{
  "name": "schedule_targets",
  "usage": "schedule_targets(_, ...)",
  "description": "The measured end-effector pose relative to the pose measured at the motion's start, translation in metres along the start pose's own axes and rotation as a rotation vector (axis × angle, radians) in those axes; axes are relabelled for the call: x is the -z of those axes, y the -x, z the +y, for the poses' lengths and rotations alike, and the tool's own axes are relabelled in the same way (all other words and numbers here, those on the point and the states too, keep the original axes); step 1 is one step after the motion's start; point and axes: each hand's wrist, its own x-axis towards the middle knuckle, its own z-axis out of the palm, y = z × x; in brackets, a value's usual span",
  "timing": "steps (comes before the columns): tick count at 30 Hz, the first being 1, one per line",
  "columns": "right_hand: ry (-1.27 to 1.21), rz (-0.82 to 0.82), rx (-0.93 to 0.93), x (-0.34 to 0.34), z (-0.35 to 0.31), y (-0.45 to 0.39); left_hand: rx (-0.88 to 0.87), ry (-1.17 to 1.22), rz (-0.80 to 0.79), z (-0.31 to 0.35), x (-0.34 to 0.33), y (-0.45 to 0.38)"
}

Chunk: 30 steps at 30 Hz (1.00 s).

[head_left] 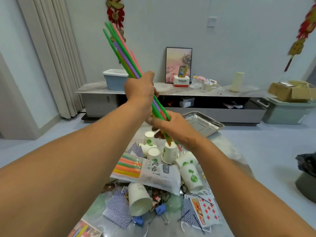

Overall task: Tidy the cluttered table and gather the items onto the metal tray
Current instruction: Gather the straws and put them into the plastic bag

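Observation:
A bundle of long coloured straws (124, 50) points up and to the left above the table. My left hand (139, 88) grips its middle and my right hand (168, 127) grips its lower end. The metal tray (204, 124) lies at the table's far right end, just beyond my right hand. Below my hands lie several white paper cups with green prints (191, 174), one cup on its side (138, 199), and a plastic bag of straws (148, 171). Playing cards (207, 210) and blue binder clips (160, 208) are scattered near the front.
Behind the table runs a low cabinet (171, 100) with a blue bin (115, 80), a framed picture (178, 65) and small boxes. A cardboard box (289, 91) sits on a grey crate at right. A dark bag (307, 165) lies on the floor right.

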Motion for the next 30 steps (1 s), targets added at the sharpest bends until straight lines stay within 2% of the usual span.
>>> schedule_targets(3, -0.156, 0.098, -0.075, -0.004, 0.008, 0.029, -0.014, 0.019, 0.052, 0.013, 0.009, 0.013)
schedule_targets(6, -0.426, 0.325, -0.229, -0.009, 0.022, 0.045, -0.006, 0.037, 0.091, 0.014, 0.016, 0.027)
schedule_targets(8, -0.637, 0.419, -0.334, -0.011, 0.032, 0.057, -0.004, 0.053, 0.102, 0.013, 0.019, 0.036)
schedule_targets(11, -1.038, 0.432, -0.419, -0.019, 0.042, 0.071, -0.017, 0.082, 0.080, 0.006, 0.022, 0.049)
schedule_targets(13, -1.189, 0.418, -0.434, -0.027, 0.043, 0.075, -0.047, 0.088, 0.039, -0.006, 0.023, 0.059)
schedule_targets(21, -1.329, 0.517, -0.464, -0.043, 0.033, 0.083, -0.047, 0.044, -0.140, -0.053, 0.029, 0.093)
schedule_targets(30, -1.323, 0.555, -0.541, -0.043, 0.037, 0.085, -0.112, 0.013, -0.341, -0.056, 0.034, 0.111)
